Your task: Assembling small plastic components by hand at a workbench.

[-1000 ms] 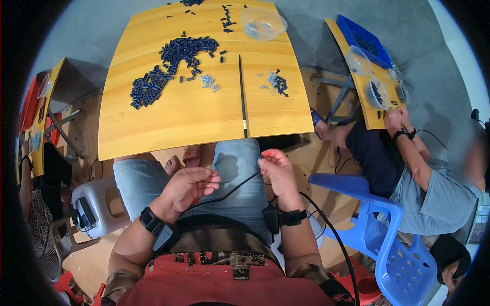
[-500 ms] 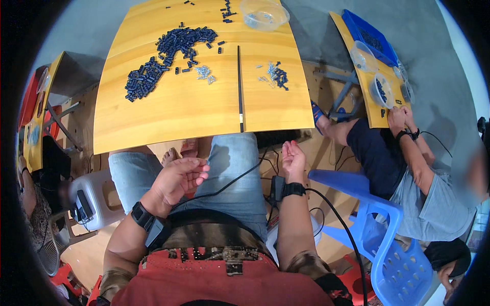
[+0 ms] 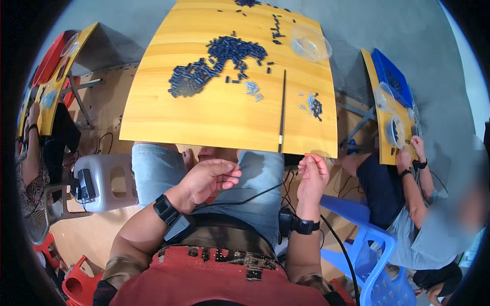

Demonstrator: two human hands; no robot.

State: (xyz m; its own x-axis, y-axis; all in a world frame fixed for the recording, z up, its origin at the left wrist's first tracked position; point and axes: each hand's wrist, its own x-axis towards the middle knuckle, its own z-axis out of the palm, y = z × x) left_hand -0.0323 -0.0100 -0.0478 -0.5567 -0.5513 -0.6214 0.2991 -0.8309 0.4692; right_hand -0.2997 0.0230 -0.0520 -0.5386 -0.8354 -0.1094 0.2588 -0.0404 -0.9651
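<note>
Yellow wooden table [image 3: 204, 117] lies untouched at twelve o'clock: you have drawn both hands nearer together over your lap, left hand [image 3: 209, 178] loosely curled and empty, right hand [image 3: 312, 176] pinching something too small to tell, the pile of small dark parts [image 3: 214, 64] unworked.

Bright even daylight, soft shadows under the table [image 3: 168, 117], strong fisheye bending, dark vignetted corners

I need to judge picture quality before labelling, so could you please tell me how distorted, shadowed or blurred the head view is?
Head view: fisheye bends the yellow wooden table edges, with a black rim at the corners; a soft shadow lies on the blue-jeaned lap under the table edge; both hands look sharp; a blurred patch at right.
</note>
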